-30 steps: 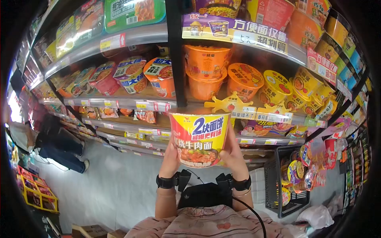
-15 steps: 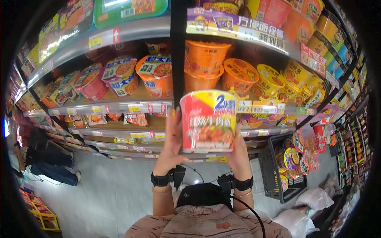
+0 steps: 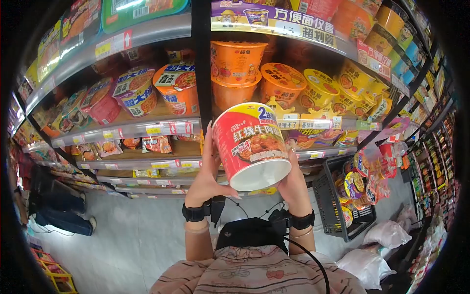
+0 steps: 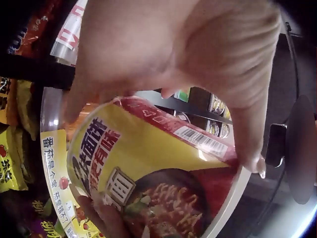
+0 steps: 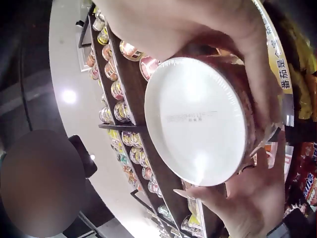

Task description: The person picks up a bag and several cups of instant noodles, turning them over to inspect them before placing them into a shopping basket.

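Note:
A red and yellow instant noodle tub (image 3: 247, 139) is held between both hands in front of the shelves, tipped so that its white base (image 5: 195, 121) shows. The left hand (image 3: 201, 180) holds the tub's left side, its fingers along the wall and its thumb at the bottom rim. On the opposite side, the right hand (image 3: 294, 183) grips the wall near the base. Faint printed characters mark the base in the right wrist view. A barcode (image 4: 200, 141) and a noodle picture appear on the wall in the left wrist view.
Orange tubs (image 3: 235, 61) and yellow tubs (image 3: 319, 88) stand on the shelf behind. A dark basket (image 3: 333, 206) with several noodle packs is on the floor at right, near white bags (image 3: 367, 267). Another person's legs (image 3: 63, 215) show at left.
The tub was upright with its front facing the camera; it has turned and tipped so the base comes into view. Both hands turned with it, and the head view shifted slightly.

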